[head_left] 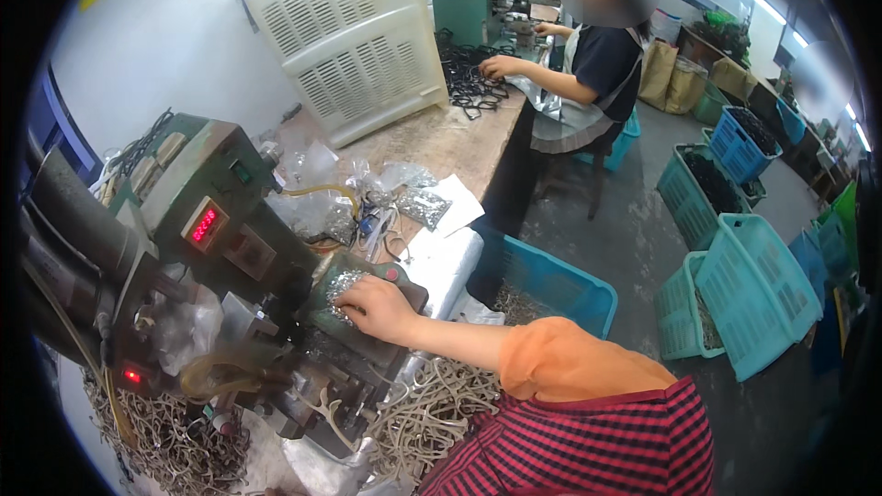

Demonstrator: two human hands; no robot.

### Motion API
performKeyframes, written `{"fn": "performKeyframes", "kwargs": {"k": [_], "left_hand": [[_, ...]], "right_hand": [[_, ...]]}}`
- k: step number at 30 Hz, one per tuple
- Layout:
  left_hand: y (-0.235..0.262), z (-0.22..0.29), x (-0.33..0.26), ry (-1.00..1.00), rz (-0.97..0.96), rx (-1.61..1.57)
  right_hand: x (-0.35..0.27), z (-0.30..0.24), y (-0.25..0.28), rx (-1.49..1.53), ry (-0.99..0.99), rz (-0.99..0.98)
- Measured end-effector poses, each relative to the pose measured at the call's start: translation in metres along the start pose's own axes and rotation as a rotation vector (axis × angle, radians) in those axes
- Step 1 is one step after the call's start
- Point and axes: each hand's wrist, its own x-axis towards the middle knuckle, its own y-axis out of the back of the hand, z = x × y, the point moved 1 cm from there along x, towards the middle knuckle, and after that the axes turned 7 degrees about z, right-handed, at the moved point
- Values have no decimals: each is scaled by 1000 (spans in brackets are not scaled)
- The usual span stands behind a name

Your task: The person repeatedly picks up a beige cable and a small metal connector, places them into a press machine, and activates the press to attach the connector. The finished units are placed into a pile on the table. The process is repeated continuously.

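Note:
My right hand (377,309) reaches over a green machine bed, its fingers bent and closed at the tips among a heap of small silvery metal pieces (342,287). Which piece the fingertips pinch is too small to tell. Beside the hand a red button (392,274) sits on the bed. The green machine (220,211) with a red lit display stands to the left. Below the hand, a thin tan forked piece (323,418) lies at the machine's metal fixture (340,377). My left hand does not show.
Tangled tan pieces (432,413) pile up near my apron, with another heap (175,441) at lower left. Plastic bags of small parts (423,207) and a large cream crate (354,46) are behind. A blue crate (570,280) stands right; a co-worker (597,73) handles black pieces farther back.

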Motion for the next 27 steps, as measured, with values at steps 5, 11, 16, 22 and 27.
{"fn": "performKeyframes", "kwargs": {"k": [5,11,16,22,27], "left_hand": [[13,-4,-14,76,172,-313],[61,78,19,133,51,-906],[116,196,39,-353,126,-1319],[106,203,46,-196,211,-1524],[107,208,49,-196,165,-1467]], "right_hand": [[4,-11,4,181,-168,-62],[33,-101,11,466,20,-195],[21,-126,-9,803,-348,-294],[18,-142,-14,940,-462,-273],[18,-144,-7,900,-496,-259]]}}
